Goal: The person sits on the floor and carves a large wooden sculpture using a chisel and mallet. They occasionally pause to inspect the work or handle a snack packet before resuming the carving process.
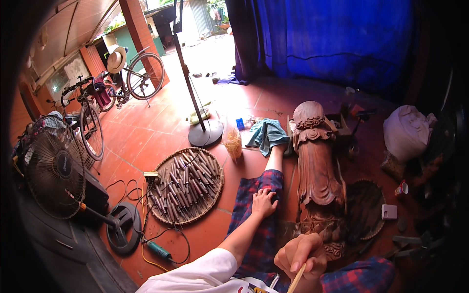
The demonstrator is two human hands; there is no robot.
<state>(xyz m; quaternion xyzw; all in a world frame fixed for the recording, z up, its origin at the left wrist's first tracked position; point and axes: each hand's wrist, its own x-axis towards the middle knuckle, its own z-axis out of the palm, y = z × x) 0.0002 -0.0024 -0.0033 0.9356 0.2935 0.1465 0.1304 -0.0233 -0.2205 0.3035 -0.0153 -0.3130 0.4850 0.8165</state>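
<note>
My left hand (264, 202) lies on my outstretched leg, over the red-and-blue plaid trousers (249, 210), with its fingers apart and nothing in them. Close to my body, my right hand (301, 255) is closed around a thin pale wooden stick (296, 279); its lower end runs out of the picture, so its kind cannot be told. Just beyond that hand lies a large carved wooden figure (320, 171), with draped folds along its length and a rounded, ornamented far end. My bare foot rests by a teal cloth (268, 136) beside the figure.
Left of my leg, a round woven tray (221, 188) holds many wood-handled carving tools. Around it stand a lamp base (206, 134), a fan (56, 166) and a green power tool (159, 250) with trailing cords. A white sack (408, 132) and a white box (389, 211) are at right.
</note>
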